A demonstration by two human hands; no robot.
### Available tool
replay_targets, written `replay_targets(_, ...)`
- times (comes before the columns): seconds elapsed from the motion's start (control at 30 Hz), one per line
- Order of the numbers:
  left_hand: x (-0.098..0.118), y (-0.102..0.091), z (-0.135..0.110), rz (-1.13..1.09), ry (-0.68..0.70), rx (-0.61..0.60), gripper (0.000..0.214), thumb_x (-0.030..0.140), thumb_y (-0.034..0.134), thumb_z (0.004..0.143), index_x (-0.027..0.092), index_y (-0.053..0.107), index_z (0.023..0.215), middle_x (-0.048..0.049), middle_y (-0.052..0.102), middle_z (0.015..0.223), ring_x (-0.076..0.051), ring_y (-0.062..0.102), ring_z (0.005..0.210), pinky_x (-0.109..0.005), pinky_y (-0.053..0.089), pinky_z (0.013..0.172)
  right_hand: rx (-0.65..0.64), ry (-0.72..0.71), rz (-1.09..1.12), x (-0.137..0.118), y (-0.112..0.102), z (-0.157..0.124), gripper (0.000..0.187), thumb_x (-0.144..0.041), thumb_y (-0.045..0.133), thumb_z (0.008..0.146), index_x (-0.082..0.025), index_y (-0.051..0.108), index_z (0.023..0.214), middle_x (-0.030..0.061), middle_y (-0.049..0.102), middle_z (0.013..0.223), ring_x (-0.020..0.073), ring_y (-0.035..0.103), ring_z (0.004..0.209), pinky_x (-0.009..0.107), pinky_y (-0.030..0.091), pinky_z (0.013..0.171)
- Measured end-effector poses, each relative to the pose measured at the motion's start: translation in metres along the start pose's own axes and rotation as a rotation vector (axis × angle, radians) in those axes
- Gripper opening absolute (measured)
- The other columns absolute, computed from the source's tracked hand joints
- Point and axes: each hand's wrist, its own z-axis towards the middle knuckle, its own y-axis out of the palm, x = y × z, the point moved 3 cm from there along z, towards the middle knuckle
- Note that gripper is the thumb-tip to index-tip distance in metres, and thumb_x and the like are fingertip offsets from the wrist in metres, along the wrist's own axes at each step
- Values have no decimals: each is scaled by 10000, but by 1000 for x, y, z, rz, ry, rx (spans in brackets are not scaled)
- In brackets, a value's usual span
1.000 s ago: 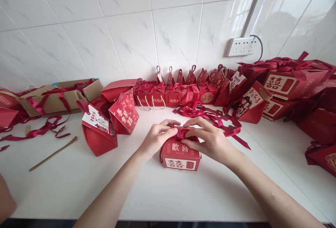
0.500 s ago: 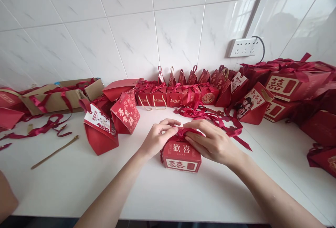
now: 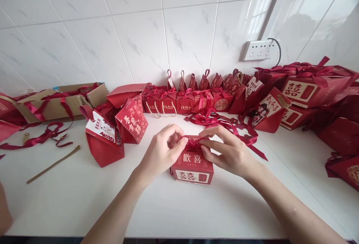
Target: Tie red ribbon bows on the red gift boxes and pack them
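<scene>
A small red gift box (image 3: 193,167) with white and gold lettering stands on the white table in front of me. Across its top runs a dark red ribbon (image 3: 193,144), gathered in a knot or bow at the middle. My left hand (image 3: 168,148) pinches the ribbon on the left side of the knot, fingers curled. On the other side, my right hand (image 3: 224,146) grips the ribbon between thumb and fingertips. Part of the ribbon is hidden behind my fingers.
Loose ribbons (image 3: 232,130) lie behind the box. Small red boxes (image 3: 168,101) line the tiled wall, with stacked boxes (image 3: 303,90) at right. At left are a cardboard carton (image 3: 53,107), a tagged red box (image 3: 105,143) and a tan strap (image 3: 53,164). A power strip (image 3: 258,50) hangs on the wall.
Both hands have drawn slightly apart, pulling the ribbon outward from the knot. My left hand has turned and curled more. The view has shifted a little.
</scene>
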Motion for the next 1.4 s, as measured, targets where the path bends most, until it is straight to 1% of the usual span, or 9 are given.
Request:
replay_targets(0.13, 1, 1, -3, -44, -25, -67, 119, 277, 490, 876, 206, 465, 784, 45, 541, 638, -106, 539, 623, -212, 410, 597, 19, 29, 83, -2, 3, -1, 98, -109, 528, 832, -168, 601, 858, 100, 592, 914, 175, 628, 799, 314, 573, 640)
replay_targets(0.47, -1, 0, -1, 3, -2, -26, 102, 217, 494, 846, 196, 471, 748, 16, 575, 755, -132, 572, 759, -232, 427, 705, -37, 1, 83, -2, 4, -2, 113, -89, 507, 813, -168, 580, 845, 108, 567, 923, 183, 593, 819, 318, 551, 641)
replay_targets(0.73, -8, -2, 0, -126, -65, -138, 102, 170, 509, 797, 201, 470, 709, -31, 678, 999, -194, 600, 1027, -315, 437, 933, -60, -41, 138, -3, 2, -3, 121, -73, 508, 768, -161, 585, 797, 113, 569, 942, 190, 592, 819, 325, 536, 632)
replay_targets(0.9, -13, -2, 4, -220, -120, -187, 118, 170, 505, 771, 199, 449, 672, -50, 679, 1003, -221, 593, 1060, -349, 457, 926, -35, -100, 116, -3, -2, -3, 155, -61, 495, 745, -180, 585, 789, 92, 575, 897, 189, 590, 781, 331, 528, 609)
replay_targets(1.07, -17, -1, 7, -222, -144, -159, 107, 161, 484, 749, 195, 439, 658, -54, 654, 950, -219, 584, 1011, -358, 453, 897, -9, -187, 49, -2, -6, -3, 154, -53, 505, 727, -182, 575, 775, 79, 570, 826, 184, 564, 693, 352, 506, 593)
replay_targets(1.17, -16, -2, 8, -115, -108, -145, 102, 175, 487, 732, 191, 430, 648, -36, 584, 885, -193, 552, 901, -322, 444, 822, -13, -9, 101, 1, -7, 0, 101, -132, 492, 787, -185, 551, 724, 79, 561, 819, 186, 561, 711, 333, 488, 593)
replay_targets(1.23, -17, -3, 8, -37, -130, -168, 107, 200, 497, 732, 188, 435, 646, -7, 513, 794, -153, 495, 751, -284, 414, 706, -54, 277, 214, 6, -7, 1, 253, -249, 435, 874, -191, 486, 633, 41, 520, 693, 149, 505, 611, 288, 446, 533)
replay_targets(1.33, -18, -2, 7, -60, -216, -322, 142, 244, 496, 762, 183, 440, 647, 33, 407, 662, -115, 382, 612, -255, 313, 578, -304, 768, 452, 14, -3, -3, 483, -464, 284, 949, -200, 374, 555, -31, 390, 495, 91, 356, 447, 234, 336, 426)
replay_targets(1.4, -19, -2, 7, -124, -250, -404, 174, 268, 492, 778, 180, 430, 641, 41, 372, 626, -109, 355, 596, -251, 276, 560, -485, 923, 576, 16, -3, -7, 517, -561, 306, 922, -193, 368, 564, -47, 381, 470, 70, 328, 423, 210, 297, 398)
